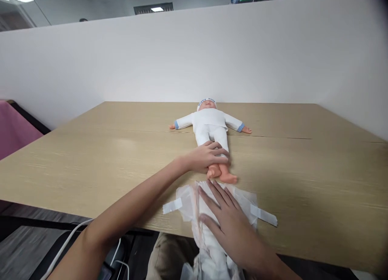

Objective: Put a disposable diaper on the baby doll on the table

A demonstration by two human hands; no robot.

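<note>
A baby doll (209, 119) in a white suit with blue cuffs and a printed headband lies on its back, arms spread and bare feet towards me. My left hand (208, 156) is closed over its lower legs, fingers curled across them. Nearer to me, an unfolded white diaper (185, 195) lies over the table's front edge. Its two tape tabs stick out to the sides, and its near end hangs down over my lap. My right hand (226, 219) rests flat on the diaper with fingers stretched out, just short of the doll's feet.
The wood-look table (106, 158) ends at a white partition (182, 57) behind the doll. A pink panel (18, 128) with a black edge stands at the far left. White cables (68, 243) run below the table's front edge on the left.
</note>
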